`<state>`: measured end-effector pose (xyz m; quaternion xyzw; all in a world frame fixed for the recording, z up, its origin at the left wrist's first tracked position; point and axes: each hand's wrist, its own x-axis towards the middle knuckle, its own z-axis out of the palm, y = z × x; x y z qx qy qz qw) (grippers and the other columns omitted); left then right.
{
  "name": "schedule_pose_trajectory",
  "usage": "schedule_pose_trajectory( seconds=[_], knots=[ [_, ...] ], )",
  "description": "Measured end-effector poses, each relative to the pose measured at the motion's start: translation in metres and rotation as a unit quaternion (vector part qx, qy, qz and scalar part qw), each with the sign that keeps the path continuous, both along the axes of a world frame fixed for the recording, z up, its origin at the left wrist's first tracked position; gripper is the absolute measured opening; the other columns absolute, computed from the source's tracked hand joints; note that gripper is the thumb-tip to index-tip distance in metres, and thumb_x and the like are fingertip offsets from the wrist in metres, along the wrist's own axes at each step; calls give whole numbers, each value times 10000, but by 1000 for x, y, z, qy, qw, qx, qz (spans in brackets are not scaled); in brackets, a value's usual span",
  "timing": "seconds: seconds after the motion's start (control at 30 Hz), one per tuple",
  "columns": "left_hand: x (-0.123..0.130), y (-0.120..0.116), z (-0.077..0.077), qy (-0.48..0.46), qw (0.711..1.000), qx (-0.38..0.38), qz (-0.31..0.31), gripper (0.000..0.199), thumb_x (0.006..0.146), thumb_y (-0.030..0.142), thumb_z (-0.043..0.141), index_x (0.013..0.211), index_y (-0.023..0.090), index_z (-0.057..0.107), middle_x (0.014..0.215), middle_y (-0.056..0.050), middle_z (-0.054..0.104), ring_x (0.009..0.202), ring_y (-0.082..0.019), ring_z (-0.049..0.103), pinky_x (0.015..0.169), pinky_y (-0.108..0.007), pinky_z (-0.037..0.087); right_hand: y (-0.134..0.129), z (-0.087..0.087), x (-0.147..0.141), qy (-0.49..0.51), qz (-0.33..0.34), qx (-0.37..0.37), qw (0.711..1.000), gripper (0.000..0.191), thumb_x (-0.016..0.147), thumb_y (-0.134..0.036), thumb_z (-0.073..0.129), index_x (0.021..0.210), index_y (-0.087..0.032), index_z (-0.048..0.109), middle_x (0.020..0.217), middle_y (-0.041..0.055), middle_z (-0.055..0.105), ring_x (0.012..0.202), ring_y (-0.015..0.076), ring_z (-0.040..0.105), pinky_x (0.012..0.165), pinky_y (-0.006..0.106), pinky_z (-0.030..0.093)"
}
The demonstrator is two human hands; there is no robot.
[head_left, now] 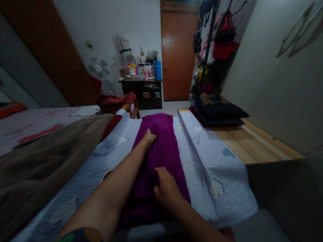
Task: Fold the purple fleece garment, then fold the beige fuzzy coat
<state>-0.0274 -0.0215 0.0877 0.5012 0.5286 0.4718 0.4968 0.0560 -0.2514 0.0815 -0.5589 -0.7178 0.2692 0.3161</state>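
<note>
A purple cloth garment lies in a long folded strip on the quilted bedspread, with soft creases along its length. On its far left part, my left hand is closed with the fingers curled into the fabric. My right hand is over the nearer part of the same garment, its index finger and thumb apart and the other fingers bent. Whether the right fingertips press on the cloth is hard to see. My forearms hide some of the garment's near left area.
The pale quilted bedspread drapes over a wooden ledge at right. A stack of folded dark clothes rests there. A brown blanket lies at left, a reddish cloth beyond it. A fan and dark shelf stand farther back.
</note>
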Motion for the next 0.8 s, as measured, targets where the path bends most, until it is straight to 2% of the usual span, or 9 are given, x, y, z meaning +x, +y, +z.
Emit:
schedule_pose_trajectory(
  seconds=[0.07, 0.17, 0.2, 0.27, 0.4, 0.53, 0.63, 0.73, 0.8],
  knots=[
    [-4, 0, 0, 14, 1000, -6, 10, 735, 504, -60, 559, 1199, 179, 569, 996, -34, 702, 886, -182, 659, 782, -275, 546, -3, 1, 1, -17, 31, -15, 999, 641, 700, -80, 517, 1338, -130, 485, 1285, 135, 558, 1216, 248, 491, 1069, 391, 376],
    [-11, -5, 0, 47, 998, -31, 41, 592, 542, -16, 621, 1114, 136, 589, 948, -69, 691, 866, -209, 654, 758, -293, 540, -9, 5, 8, -21, 108, -46, 993, 726, 760, -304, 653, 1411, -88, 415, 1438, 183, 440, 1350, 308, 365, 1130, 445, 295],
    [-14, -9, 0, 58, 996, -42, 53, 596, 555, 7, 646, 1134, 129, 569, 962, -84, 683, 862, -217, 653, 748, -300, 537, -11, 7, 12, -8, 127, -56, 990, 760, 774, -371, 663, 1427, -90, 396, 1469, 186, 404, 1375, 312, 332, 1142, 449, 276],
    [-22, -19, 0, 72, 993, -61, 69, 687, 583, 64, 695, 1234, 137, 489, 1010, -103, 665, 850, -221, 652, 729, -307, 533, -13, 9, 23, 37, 128, -61, 989, 677, 849, -409, 592, 1434, -130, 397, 1476, 157, 410, 1372, 275, 354, 1138, 430, 288],
    [-39, -56, 0, 67, 992, -100, 44, 849, 631, 185, 750, 1375, 180, 341, 1017, -108, 654, 775, -215, 660, 685, -316, 533, -11, -1, 54, 96, 9, 8, 995, 398, 921, -250, 421, 1294, -189, 546, 1292, 91, 592, 1201, 201, 533, 1057, 382, 390],
    [-55, -104, 1, 80, 988, -126, -21, 879, 712, 264, 705, 1448, 235, 226, 1122, -123, 620, 891, -235, 657, 765, -368, 537, -3, -31, 88, 21, -135, 56, 989, 372, 824, -135, 437, 1137, -169, 635, 1143, 103, 648, 1098, 226, 571, 1009, 392, 415],
    [-60, -140, 2, 196, 979, 2, -50, 771, 703, 249, 692, 1393, 227, 349, 1314, -132, 507, 1204, -273, 523, 990, -420, 448, 6, -48, 104, -39, -191, 51, 979, 368, 795, -118, 459, 1102, -163, 654, 1102, 114, 657, 1078, 240, 573, 991, 383, 414],
    [-57, -172, 6, 341, 916, 172, -124, 457, 751, 283, 652, 1198, 232, 571, 1434, -95, 421, 1382, -279, 319, 1145, -452, 268, 20, -51, 109, -62, -205, 41, 976, 338, 813, -153, 488, 1102, -156, 665, 1073, 115, 658, 1026, 230, 592, 955, 351, 425],
    [-52, -189, 5, 388, 870, 223, -207, 303, 804, 297, 613, 1103, 250, 636, 1439, -71, 451, 1399, -270, 296, 1167, -464, 218, 30, -50, 108, -63, -199, 39, 977, 320, 820, -180, 511, 1093, -147, 675, 1050, 117, 660, 976, 221, 604, 918, 332, 435]
  ],
)
